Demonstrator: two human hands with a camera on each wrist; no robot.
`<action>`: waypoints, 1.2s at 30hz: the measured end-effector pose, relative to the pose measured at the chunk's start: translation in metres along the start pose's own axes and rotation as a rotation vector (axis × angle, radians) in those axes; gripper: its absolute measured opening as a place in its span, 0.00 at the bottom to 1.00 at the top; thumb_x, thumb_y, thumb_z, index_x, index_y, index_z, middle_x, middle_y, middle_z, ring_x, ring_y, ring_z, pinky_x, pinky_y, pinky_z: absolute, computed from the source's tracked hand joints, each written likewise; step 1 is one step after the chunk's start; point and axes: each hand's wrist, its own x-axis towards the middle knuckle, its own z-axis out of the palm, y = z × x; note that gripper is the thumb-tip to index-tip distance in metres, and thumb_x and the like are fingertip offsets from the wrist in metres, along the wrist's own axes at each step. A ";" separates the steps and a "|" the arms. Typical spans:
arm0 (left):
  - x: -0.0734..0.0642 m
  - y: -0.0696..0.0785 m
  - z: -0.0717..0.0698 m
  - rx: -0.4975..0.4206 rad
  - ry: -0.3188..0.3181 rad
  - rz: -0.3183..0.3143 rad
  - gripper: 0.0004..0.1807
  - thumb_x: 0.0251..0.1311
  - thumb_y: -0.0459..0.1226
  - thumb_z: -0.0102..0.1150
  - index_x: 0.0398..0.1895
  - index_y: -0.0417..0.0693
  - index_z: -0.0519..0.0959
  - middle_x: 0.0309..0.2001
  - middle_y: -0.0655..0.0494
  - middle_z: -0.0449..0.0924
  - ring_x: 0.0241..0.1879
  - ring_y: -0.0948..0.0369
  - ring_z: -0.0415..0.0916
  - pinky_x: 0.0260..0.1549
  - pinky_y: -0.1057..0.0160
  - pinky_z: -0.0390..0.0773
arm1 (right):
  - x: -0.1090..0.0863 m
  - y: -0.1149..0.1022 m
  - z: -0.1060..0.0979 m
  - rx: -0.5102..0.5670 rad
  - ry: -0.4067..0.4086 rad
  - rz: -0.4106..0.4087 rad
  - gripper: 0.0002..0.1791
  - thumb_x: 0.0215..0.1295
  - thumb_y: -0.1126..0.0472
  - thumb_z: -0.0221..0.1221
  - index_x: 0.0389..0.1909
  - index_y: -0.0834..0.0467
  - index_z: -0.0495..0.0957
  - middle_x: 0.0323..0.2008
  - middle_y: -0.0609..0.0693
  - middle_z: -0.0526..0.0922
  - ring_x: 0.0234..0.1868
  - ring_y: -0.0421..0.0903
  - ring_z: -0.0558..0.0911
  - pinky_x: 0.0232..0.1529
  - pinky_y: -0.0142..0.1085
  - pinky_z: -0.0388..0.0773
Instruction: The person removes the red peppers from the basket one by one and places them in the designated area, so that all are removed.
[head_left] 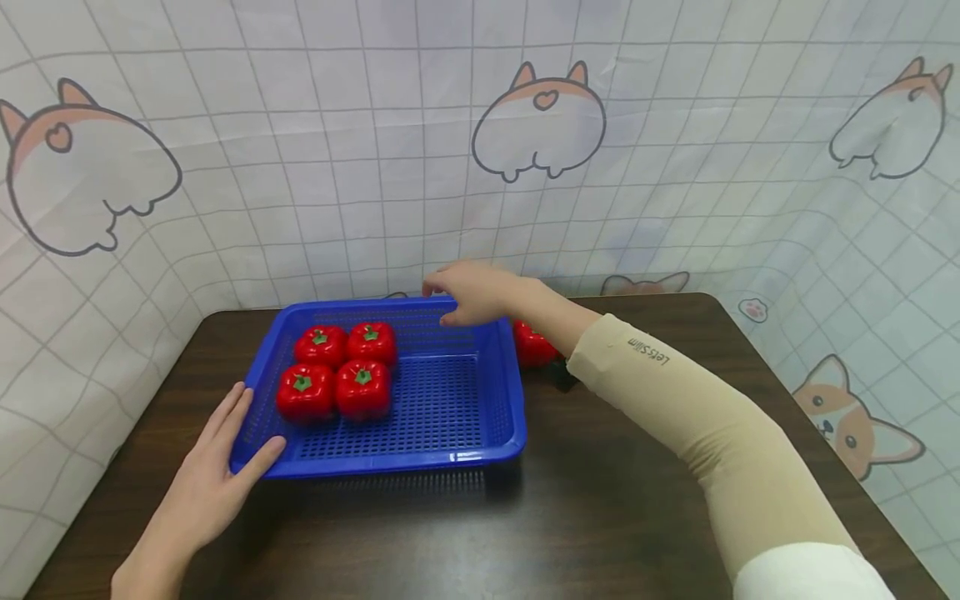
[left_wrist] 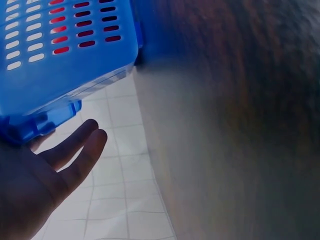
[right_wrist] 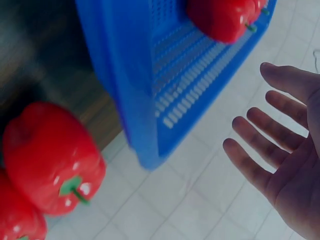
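A blue plastic basket [head_left: 438,457] holds several red bell peppers [head_left: 363,390] with green stems, bunched in its left half. My left hand [head_left: 202,483] lies at the basket's front left corner, thumb by the rim and the other fingers along the outside. In the left wrist view, those fingers [left_wrist: 82,152] are extended loosely beside the basket's rim. Over the back right corner hovers my right hand [head_left: 480,292], its fingers spread and nothing between them. To the right of the basket, partly hidden by my right forearm, is another red bell pepper [head_left: 534,346].
Two red bell peppers [right_wrist: 55,157] show outside the basket in the right wrist view. The dark wooden table [head_left: 600,500] ends at a white gridded cloth [head_left: 360,167] with corgi drawings, which hangs behind and at both sides.
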 end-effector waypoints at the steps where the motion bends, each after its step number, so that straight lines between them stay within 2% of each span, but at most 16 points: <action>1: 0.000 0.000 0.000 0.000 0.003 0.002 0.44 0.73 0.49 0.58 0.83 0.43 0.49 0.83 0.45 0.41 0.76 0.32 0.47 0.64 0.23 0.52 | 0.003 -0.003 0.001 -0.005 -0.004 -0.011 0.24 0.69 0.57 0.66 0.64 0.58 0.76 0.60 0.54 0.80 0.62 0.51 0.77 0.64 0.44 0.72; 6: 0.000 -0.001 0.001 0.003 0.014 0.009 0.44 0.73 0.48 0.58 0.83 0.43 0.50 0.83 0.45 0.42 0.75 0.32 0.48 0.63 0.23 0.53 | 0.014 -0.017 0.011 -0.014 -0.029 -0.047 0.25 0.69 0.57 0.66 0.65 0.57 0.75 0.63 0.54 0.78 0.65 0.49 0.75 0.65 0.42 0.72; 13: 0.000 -0.001 0.001 0.000 0.018 0.008 0.44 0.73 0.48 0.58 0.83 0.43 0.50 0.83 0.45 0.42 0.76 0.32 0.47 0.64 0.23 0.52 | 0.028 -0.037 0.023 -0.008 -0.058 -0.124 0.25 0.69 0.56 0.67 0.65 0.58 0.75 0.62 0.52 0.78 0.64 0.47 0.75 0.65 0.39 0.71; 23: -0.001 -0.001 0.002 -0.016 0.034 0.013 0.44 0.73 0.48 0.59 0.83 0.44 0.51 0.82 0.45 0.43 0.76 0.33 0.47 0.64 0.24 0.52 | 0.041 -0.070 0.040 0.006 -0.121 -0.152 0.30 0.69 0.56 0.67 0.69 0.56 0.72 0.66 0.51 0.72 0.66 0.44 0.71 0.65 0.35 0.71; 36: -0.003 -0.001 0.003 -0.016 0.046 -0.001 0.44 0.72 0.48 0.60 0.83 0.45 0.52 0.82 0.47 0.44 0.76 0.34 0.49 0.64 0.24 0.54 | 0.049 -0.090 0.052 -0.025 -0.159 -0.182 0.34 0.68 0.55 0.68 0.73 0.53 0.70 0.71 0.50 0.67 0.72 0.47 0.63 0.66 0.35 0.71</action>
